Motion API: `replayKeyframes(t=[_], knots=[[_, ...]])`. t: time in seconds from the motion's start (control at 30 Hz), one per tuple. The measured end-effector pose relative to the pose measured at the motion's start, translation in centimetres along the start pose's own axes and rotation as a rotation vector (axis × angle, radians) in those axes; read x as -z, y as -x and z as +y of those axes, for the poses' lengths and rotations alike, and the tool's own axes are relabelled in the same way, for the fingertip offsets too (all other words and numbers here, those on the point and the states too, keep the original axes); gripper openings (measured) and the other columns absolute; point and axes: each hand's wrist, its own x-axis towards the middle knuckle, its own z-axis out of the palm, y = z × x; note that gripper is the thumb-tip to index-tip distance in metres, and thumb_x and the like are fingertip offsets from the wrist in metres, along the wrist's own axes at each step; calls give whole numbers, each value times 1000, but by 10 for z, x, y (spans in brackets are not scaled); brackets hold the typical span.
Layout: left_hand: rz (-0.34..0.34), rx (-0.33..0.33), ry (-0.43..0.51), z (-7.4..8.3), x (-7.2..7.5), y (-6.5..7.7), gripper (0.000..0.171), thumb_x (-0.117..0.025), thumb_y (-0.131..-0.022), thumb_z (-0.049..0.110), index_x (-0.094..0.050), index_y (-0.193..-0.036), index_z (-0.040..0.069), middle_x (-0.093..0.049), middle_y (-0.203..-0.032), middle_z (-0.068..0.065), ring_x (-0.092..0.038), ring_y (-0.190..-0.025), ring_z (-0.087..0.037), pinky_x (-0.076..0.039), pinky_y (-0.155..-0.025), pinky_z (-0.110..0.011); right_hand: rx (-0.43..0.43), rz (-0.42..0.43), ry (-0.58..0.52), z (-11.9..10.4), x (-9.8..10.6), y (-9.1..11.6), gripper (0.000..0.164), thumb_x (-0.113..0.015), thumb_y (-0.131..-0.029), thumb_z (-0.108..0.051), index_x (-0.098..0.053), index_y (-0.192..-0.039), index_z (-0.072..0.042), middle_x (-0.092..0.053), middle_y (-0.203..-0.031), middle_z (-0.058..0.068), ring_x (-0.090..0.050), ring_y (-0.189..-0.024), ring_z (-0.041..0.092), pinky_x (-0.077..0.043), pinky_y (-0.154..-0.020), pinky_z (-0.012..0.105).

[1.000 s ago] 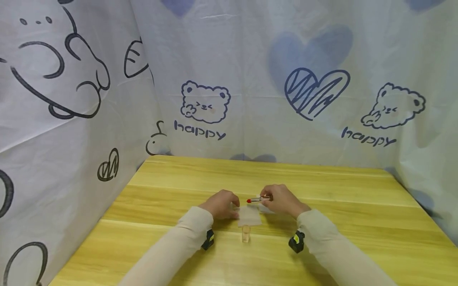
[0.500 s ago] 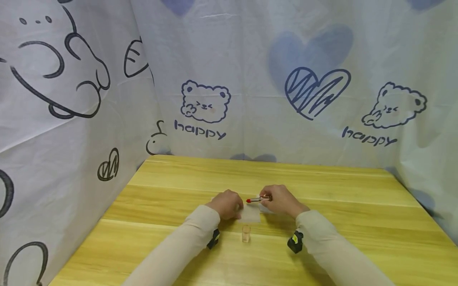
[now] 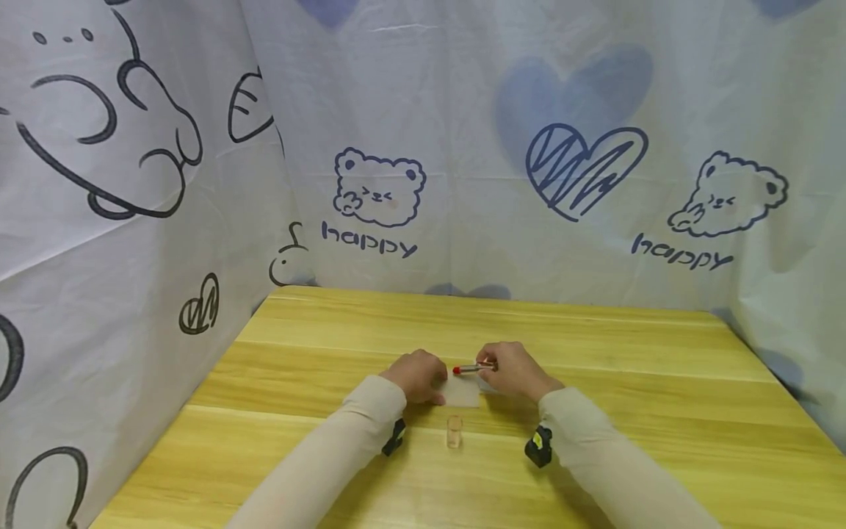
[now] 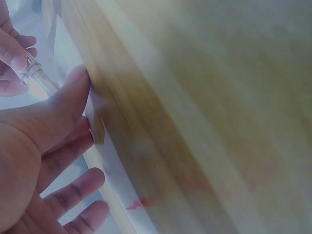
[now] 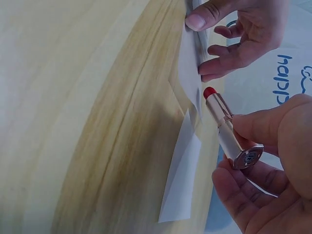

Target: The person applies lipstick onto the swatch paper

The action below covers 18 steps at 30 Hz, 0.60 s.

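Note:
My right hand (image 3: 518, 369) pinches a lipstick (image 5: 226, 129) by its metallic case between thumb and fingers, its red tip pointing left. The tip hovers over the far part of a thin white paper sheet (image 3: 463, 395). At the sheet's left side my left hand (image 3: 419, 378) rests its thumb and fingertips on the paper; in the left wrist view its other fingers are spread loosely. A red streak (image 4: 139, 204) shows on white paper there. Closer to me, a small translucent amber cap (image 3: 454, 432) lies on the table.
Another white paper piece (image 5: 180, 180) lies right of the first, partly under my right hand. The wooden table (image 3: 317, 470) runs back to white curtains (image 3: 463, 147) with printed bears and hearts, which also stand along both sides.
My left hand has moved right onto the sheet, and the sheet has shifted away from the cap, uncovering its far end. My right hand with the lipstick has shifted slightly left.

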Motion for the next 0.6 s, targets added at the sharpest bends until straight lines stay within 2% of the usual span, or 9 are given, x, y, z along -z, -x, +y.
replayKeyframes(t=[0.6], knots=[[-15,26,17,3,2,2,43,-81,-80,35,-72,-114,11,-69,-114,-1,-61,-108,-20,-49,-93,-33,25,11,21,-1,-5,2,12,-69,-90,-10,-71,-101,-4,-68,-90,3,-63,-82,18,-54,-73,37]])
